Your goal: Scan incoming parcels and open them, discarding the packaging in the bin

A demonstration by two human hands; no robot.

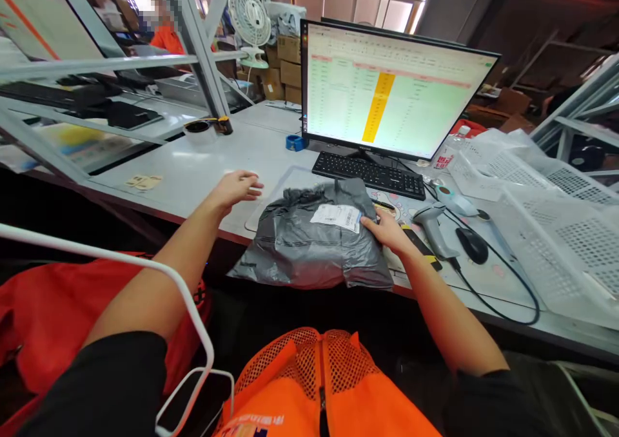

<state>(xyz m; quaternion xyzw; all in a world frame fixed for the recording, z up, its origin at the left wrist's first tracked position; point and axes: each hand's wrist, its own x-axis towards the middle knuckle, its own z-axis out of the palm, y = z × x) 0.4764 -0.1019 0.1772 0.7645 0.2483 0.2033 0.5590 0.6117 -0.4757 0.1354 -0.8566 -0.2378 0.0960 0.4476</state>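
A grey plastic mailing bag (pixel 300 243) with a white shipping label (pixel 337 216) lies at the front edge of the desk, partly overhanging it. My right hand (pixel 384 231) grips the bag's right side, thumb on top near the label and fingers at the edge. To the left of the bag, my left hand (pixel 236 191) is held over the desk, fingers stretched out and apart from the bag, with nothing in it.
Behind the bag stand a keyboard (pixel 370 174) and a monitor (pixel 387 92). On the right are a barcode scanner (pixel 434 229), a mouse (pixel 471 245) and white plastic baskets (pixel 561 231). A blue tape roll (pixel 295 142) sits left of the monitor. A metal frame (pixel 206 50) borders the desk.
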